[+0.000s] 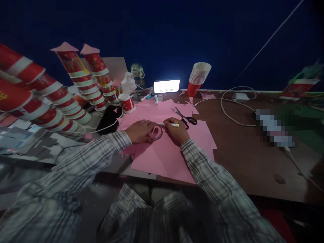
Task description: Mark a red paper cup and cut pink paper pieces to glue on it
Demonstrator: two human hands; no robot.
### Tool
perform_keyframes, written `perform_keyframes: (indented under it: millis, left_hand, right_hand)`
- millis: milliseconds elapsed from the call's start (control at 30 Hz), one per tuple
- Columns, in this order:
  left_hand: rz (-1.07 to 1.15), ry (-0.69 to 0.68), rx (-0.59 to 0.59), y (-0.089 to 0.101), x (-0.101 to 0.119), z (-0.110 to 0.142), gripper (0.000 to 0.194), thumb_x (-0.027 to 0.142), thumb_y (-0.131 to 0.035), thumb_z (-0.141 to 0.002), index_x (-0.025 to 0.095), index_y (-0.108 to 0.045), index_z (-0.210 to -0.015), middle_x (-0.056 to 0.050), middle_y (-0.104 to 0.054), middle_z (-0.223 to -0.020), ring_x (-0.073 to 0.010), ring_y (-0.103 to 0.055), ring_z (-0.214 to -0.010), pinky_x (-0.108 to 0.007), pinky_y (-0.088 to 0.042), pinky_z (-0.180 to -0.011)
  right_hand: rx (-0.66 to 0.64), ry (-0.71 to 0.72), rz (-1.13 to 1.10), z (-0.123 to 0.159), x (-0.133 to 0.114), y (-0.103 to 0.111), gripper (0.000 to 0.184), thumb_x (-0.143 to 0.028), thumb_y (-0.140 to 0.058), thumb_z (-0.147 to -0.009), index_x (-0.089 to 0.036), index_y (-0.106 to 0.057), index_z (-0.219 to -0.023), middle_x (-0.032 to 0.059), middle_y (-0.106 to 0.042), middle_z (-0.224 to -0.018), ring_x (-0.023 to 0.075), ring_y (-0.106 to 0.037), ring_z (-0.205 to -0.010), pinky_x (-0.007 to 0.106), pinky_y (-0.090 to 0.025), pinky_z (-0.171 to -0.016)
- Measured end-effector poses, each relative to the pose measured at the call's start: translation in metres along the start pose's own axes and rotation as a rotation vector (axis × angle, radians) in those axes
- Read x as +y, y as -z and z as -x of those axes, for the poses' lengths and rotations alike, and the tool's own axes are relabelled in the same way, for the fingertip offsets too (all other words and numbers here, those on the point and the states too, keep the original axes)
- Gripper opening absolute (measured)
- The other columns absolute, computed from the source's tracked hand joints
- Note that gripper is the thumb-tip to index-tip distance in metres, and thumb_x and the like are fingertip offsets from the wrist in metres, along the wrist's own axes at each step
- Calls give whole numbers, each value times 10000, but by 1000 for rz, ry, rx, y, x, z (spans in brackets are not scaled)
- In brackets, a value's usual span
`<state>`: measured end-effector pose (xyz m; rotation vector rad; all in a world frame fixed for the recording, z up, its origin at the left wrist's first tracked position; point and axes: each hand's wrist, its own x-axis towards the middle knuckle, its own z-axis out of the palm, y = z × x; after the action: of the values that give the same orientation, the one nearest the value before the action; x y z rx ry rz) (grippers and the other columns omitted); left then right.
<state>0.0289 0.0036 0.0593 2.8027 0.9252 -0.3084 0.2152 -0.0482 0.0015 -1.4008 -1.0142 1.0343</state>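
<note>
On the pink paper (162,158), my left hand (141,131) grips a round ring that looks like a tape roll (160,135), with pink showing through its middle. My right hand (176,130) is closed around a white marker pen with a yellowish end (174,125). The pen's other end points left, close to the ring's upper edge; whether its tip touches the paper cannot be made out. Black-handled scissors (186,118) lie just beyond my right hand, with their blades toward the upper left.
Tall stacks of red paper cups (81,81), two with pink cone tops, stand at left near a dark phone (108,121). At the back are a red cup (127,103), a lit timer screen (167,86) and nested cups (198,77). A white cable (222,104) loops at right.
</note>
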Motion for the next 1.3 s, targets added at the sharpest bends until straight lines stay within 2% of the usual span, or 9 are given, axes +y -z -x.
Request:
perform_keyframes:
  millis: [133, 267, 367, 500, 700, 867, 1033, 1167, 1300]
  left_hand:
    - [-21, 16, -3, 2, 2, 0, 738, 404, -740, -738, 140, -447, -1363, -153, -617, -1285, -295, -579, -1202, -374, -453, -995]
    - [-48, 7, -5, 3, 5, 0, 618, 322, -648, -800, 138, -460, -1359, -156, -627, -1274, -285, -589, -1195, -377, -462, -992]
    - [-77, 6, -12, 5, 6, -1, 594, 245, -602, -800, 151, -460, -1369, -148, -623, -1286, -282, -587, -1201, -379, -467, -991]
    - [-116, 16, -28, 7, 8, -3, 610, 256, -634, -765, 148, -482, -1345, -158, -619, -1289, -292, -608, -1159, -383, -484, -964]
    - [-120, 34, -42, 8, 8, -4, 633, 304, -684, -741, 181, -481, -1328, -145, -612, -1301, -293, -599, -1171, -373, -480, -966]
    - [-107, 26, -39, 5, 7, -5, 692, 353, -729, -718, 161, -479, -1334, -167, -607, -1298, -315, -598, -1174, -389, -473, -972]
    - [-101, 29, -28, 4, 6, -5, 758, 418, -748, -705, 167, -459, -1360, -174, -597, -1307, -323, -591, -1184, -399, -473, -975]
    - [-93, 26, -28, 5, 6, -5, 757, 420, -757, -702, 168, -464, -1352, -178, -600, -1299, -327, -594, -1181, -402, -481, -962]
    - [-93, 45, -36, 7, 7, -5, 754, 421, -760, -701, 183, -461, -1351, -176, -597, -1308, -327, -597, -1179, -401, -484, -958]
  right_hand:
    - [-26, 2, 39, 0, -1, 4, 140, -302, -574, -725, -195, -664, -729, -27, -588, -551, 142, -554, -514, 248, -406, -479]
    - [-14, 17, 130, 4, -3, 9, 136, -297, -565, -729, -199, -655, -700, -24, -587, -530, 147, -544, -503, 259, -397, -484]
    - [14, 109, 288, 10, -4, 11, 163, -297, -552, -751, -198, -661, -681, -5, -629, -583, 151, -559, -563, 270, -410, -543]
    - [43, 208, 443, 21, -3, 12, 169, -287, -554, -763, -201, -672, -676, 17, -686, -687, 163, -584, -664, 285, -421, -641]
    - [62, 318, 584, 51, -1, 9, 199, -321, -548, -816, -196, -685, -746, 27, -710, -691, 163, -602, -613, 283, -397, -637]
    - [87, 452, 811, 77, 4, -3, 209, -282, -509, -846, -176, -688, -823, 61, -729, -711, 193, -642, -670, 314, -371, -707]
    - [124, 554, 1022, 96, 7, -21, 228, -289, -489, -875, -161, -672, -829, 74, -705, -686, 208, -624, -672, 345, -316, -720]
    - [130, 637, 1122, 106, 7, -35, 207, -279, -493, -884, -174, -645, -790, 66, -682, -670, 210, -601, -681, 355, -290, -724]
    - [105, 654, 1149, 110, 7, -45, 199, -286, -500, -887, -179, -632, -784, 62, -674, -675, 211, -591, -684, 359, -292, -733]
